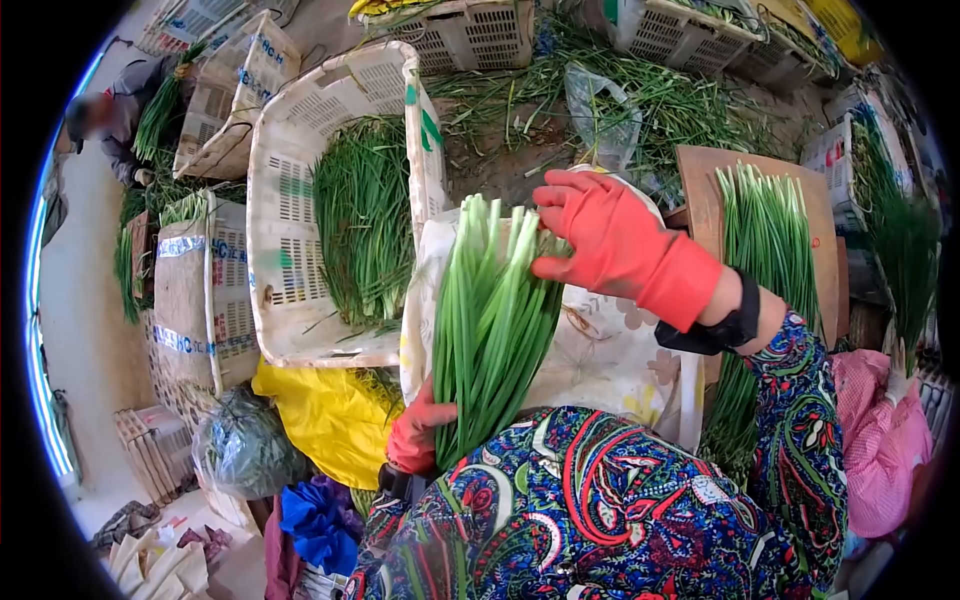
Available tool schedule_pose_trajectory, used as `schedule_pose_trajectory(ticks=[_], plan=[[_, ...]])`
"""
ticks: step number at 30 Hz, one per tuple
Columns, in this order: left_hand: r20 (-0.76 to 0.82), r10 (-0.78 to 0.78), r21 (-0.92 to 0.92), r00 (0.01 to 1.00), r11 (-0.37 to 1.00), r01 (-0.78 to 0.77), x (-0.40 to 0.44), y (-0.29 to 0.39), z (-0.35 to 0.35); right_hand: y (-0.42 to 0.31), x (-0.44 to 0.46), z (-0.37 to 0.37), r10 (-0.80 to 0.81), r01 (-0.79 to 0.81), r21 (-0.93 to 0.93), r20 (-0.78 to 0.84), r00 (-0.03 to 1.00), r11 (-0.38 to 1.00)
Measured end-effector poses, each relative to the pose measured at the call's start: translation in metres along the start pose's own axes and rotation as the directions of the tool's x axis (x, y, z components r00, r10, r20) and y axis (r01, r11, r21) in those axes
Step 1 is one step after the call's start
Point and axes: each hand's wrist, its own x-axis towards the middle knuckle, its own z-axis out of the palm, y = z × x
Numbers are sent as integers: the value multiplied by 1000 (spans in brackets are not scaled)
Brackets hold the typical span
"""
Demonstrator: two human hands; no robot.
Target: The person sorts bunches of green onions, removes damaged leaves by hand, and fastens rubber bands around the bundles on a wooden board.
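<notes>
A thick bunch of garlic chives (490,330) stands tilted in front of me, pale cut stems up and green leaves down toward my lap. Red rubber gloves cover both hands. My left hand (418,430) is closed around the lower leafy part, its far fingers hidden behind the leaves. At the upper right of the bunch, my right hand (610,235) has its thumb and fingers curled about the outer stem ends. Behind the bunch lies a pale cloth-covered surface (590,365). A second heap of chives (765,230) rests on a brown board (700,180) to the right.
A white plastic crate (280,220) with loose chives (365,220) stands to my left, beside a yellow sheet (325,410). Leaf scraps and a clear plastic bag (603,115) litter the floor ahead. Other people work at far left (120,110) and at right, in a pink checked sleeve (875,430).
</notes>
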Motion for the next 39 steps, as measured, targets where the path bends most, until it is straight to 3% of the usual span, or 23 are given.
schedule_pose_trajectory(ticks=[4, 5, 8, 11, 12, 13, 16, 17, 20, 21, 24, 25, 28, 30, 35, 36, 37, 38, 39], plan=[[-28, -9, -67, 1000, 998, 7, -1, -2, 1, -17, 7, 2, -118, 111, -73, -106, 987, 991], [-19, -2, -70, 1000, 998, 1, -1, -2, 1, -19, 8, 4, -161, 136, -195, -119, 980, 971], [-74, 16, 86, 997, 996, -9, -1, -4, 0, -17, 11, -2, 57, -62, 16, 213, 975, 998], [-51, 66, 179, 997, 982, -56, 0, -4, 5, -17, 8, 3, -38, 35, 68, 46, 998, 997], [-22, 41, 120, 999, 992, -39, -1, -3, 5, -17, 8, 5, -86, 87, 59, -16, 996, 994], [10, 18, 61, 1000, 998, -19, -3, -2, 5, -18, 12, 3, -89, 86, 74, 41, 995, 994], [98, 47, 54, 994, 997, -52, 2, -4, -2, -13, 17, -2, -9, -208, 480, 411, 912, 852], [124, 68, 77, 990, 994, -78, 4, -6, -4, -16, 20, -13, 55, -412, 549, 552, 832, 727], [109, 54, 137, 993, 988, -69, 9, -5, 2, -16, 11, 3, 22, -196, 455, 361, 932, 869], [114, 46, 226, 992, 972, -71, 11, -6, -6, -14, 7, 20, -73, 12, 404, 136, 988, 915], [150, 44, 356, 988, 930, -96, 14, -5, -12, -11, 3, 34, -49, 21, 322, 79, 996, 946], [98, 48, 331, 994, 940, -78, 12, -5, -8, -12, 3, 35, -64, 50, 327, 32, 997, 944], [-13, 40, 285, 999, 958, -35, 6, -5, 5, -11, 8, 29, 116, -114, 306, 13, 993, 945], [-18, 23, 292, 1000, 956, -17, 5, -10, -3, 12, 17, 27, 41, 3, 212, -207, 978, 977], [53, 63, 193, 997, 979, -73, 3, -16, -21, 113, 38, 4, -58, 0, -180, -318, 946, 984], [72, 63, 156, 995, 985, -73, 2, -19, -28, 152, 40, -3, 121, -192, -260, -265, 957, 946], [53, 69, 144, 996, 987, -76, 2, -22, -35, 172, 41, -20, 395, -464, -293, -265, 879, 836], [86, 72, 151, 994, 985, -85, 3, -24, -46, 175, 35, -37, 354, -524, -458, -408, 842, 718], [120, 77, 156, 990, 983, -95, 5, -27, -58, 170, 29, -41, 496, -659, -573, -440, 749, 487]])
